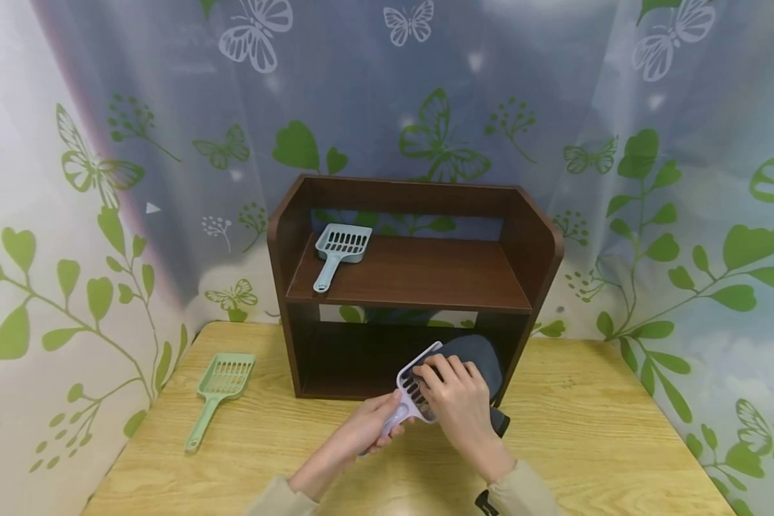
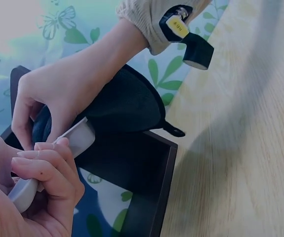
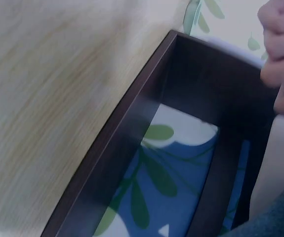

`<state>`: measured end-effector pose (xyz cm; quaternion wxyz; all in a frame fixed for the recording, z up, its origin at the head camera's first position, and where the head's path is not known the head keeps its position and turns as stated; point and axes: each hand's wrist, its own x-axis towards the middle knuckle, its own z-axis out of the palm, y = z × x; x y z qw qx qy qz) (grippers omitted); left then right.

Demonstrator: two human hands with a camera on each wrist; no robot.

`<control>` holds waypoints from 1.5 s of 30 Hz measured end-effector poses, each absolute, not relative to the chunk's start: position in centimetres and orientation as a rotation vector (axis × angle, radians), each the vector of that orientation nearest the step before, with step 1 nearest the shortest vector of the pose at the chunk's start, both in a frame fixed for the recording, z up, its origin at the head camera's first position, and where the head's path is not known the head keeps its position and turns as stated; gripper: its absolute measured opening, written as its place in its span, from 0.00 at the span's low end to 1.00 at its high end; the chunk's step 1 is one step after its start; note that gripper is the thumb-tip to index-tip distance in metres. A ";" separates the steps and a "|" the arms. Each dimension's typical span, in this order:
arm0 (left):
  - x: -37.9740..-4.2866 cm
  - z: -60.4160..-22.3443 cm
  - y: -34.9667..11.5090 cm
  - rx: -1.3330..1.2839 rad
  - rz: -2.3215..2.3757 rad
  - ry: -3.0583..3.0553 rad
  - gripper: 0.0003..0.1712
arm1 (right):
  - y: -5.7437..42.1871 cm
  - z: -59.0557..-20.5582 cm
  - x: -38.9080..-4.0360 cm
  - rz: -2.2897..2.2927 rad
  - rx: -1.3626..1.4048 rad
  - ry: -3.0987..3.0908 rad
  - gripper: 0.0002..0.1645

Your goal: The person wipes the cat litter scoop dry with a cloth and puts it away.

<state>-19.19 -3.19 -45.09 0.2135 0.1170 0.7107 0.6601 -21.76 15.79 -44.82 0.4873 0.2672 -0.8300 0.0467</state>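
Gripping lilac scoop (image 1: 411, 409) by its handle in left hand (image 1: 365, 424), with slotted end toward far edge of surface (image 1: 606, 423); holding dark fabric item (image 1: 474, 352) beside it in right hand (image 1: 454, 393).

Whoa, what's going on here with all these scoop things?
Someone is busy with both hands in front of a brown shelf. The left hand holds a lilac scoop by its handle, and the right hand grips a dark cloth at the scoop's slotted end. Right now, a pale blue scoop lies on the shelf's upper board, toward the left, and a green scoop lies on the wooden table, left of the shelf.
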 end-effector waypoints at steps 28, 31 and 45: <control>-19.1 -45.0 -2.5 0.329 1.852 1.974 0.30 | 16.5 -45.1 -21.5 0.258 0.686 -2.046 0.20; -19.1 -45.0 -2.4 0.326 1.875 1.961 0.29 | 16.8 -44.8 -21.8 0.230 0.614 -2.047 0.19; -19.3 -44.9 -2.9 0.300 1.874 2.001 0.30 | 18.5 -43.6 -22.3 0.214 0.578 -2.090 0.17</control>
